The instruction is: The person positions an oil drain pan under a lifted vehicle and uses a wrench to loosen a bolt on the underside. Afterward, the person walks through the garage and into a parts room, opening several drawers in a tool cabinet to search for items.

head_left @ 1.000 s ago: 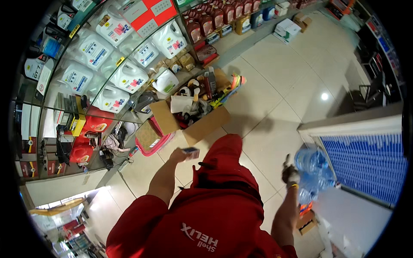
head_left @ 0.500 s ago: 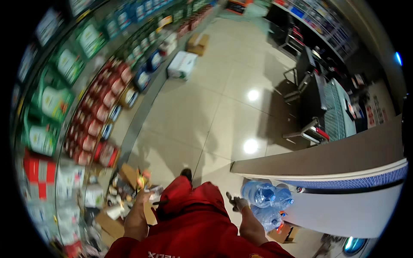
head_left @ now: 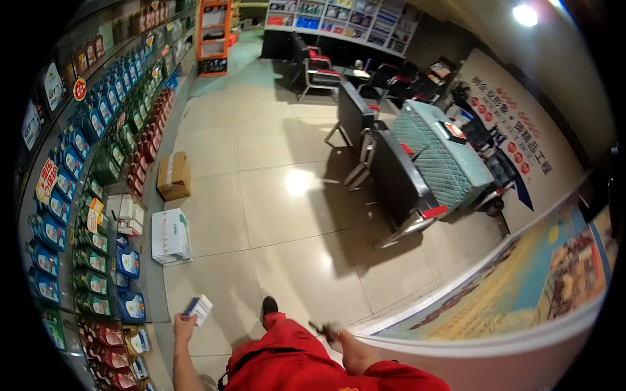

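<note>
My left hand (head_left: 183,324), at the lower left, grips a small white box with dark blue marking (head_left: 198,307) by its near end, above the tiled floor beside the bottle shelves. At the lower centre my right hand (head_left: 334,333) is closed on a dark, slim object (head_left: 319,327), too blurred to name; it is beside the low partition (head_left: 456,313) with printed panels. Between my hands show red trousers (head_left: 280,339) and one dark shoe (head_left: 268,304).
Shelves of bottles (head_left: 98,130) line my left. A white box (head_left: 171,236) and a brown carton (head_left: 173,174) sit along their foot. Black chairs (head_left: 394,176) stand around a quilted covered table (head_left: 443,163) at the right. An orange rack (head_left: 214,39) and a display cabinet (head_left: 332,16) stand at the back.
My view has swung forward along the aisle, past the open carton of odds and ends and the water jugs, which have left view. Both hands still hold their objects.
</note>
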Available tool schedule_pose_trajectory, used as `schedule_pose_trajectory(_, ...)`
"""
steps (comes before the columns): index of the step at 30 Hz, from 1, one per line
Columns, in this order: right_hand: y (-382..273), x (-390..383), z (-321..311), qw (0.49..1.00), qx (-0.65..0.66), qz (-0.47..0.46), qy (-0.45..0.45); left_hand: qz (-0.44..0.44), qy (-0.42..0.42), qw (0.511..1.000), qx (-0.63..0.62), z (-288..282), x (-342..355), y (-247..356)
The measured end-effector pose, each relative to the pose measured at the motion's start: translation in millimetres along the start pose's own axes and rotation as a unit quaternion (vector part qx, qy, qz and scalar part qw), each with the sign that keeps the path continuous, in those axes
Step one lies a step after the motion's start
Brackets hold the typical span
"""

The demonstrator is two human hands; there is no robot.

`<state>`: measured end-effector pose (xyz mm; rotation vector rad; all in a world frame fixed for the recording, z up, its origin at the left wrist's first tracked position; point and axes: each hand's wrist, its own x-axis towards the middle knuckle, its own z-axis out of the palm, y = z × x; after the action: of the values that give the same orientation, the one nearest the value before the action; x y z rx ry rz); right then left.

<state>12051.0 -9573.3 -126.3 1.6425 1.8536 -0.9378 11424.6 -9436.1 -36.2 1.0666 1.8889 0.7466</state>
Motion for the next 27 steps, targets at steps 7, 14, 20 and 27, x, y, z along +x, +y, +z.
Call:
schedule_pose_trajectory(7, -23, 237, -418, 0.572, 0.812, -0.036, -0.109, -0.353, -0.1, 0.913, 0.178, 26, 35, -64)
schedule_pose_trajectory(14, -34, 400, -625, 0.708, 0.702, -0.007, 0.073, -0.337, -0.076, 0.93, -0.128, 98, 197, -5)
schedule_pose_trajectory(20, 34, 494, -637, 0.775, 0.611, 0.149, 0.063, -0.121, -0.102, 0.97, 0.186, 118, 577, 201)
schedule_pose_trajectory(27, 71, 602, -707, 0.693, 0.697, 0.186, -0.011, -0.048, 0.006, 0.99, 0.131, 104, 949, 582)
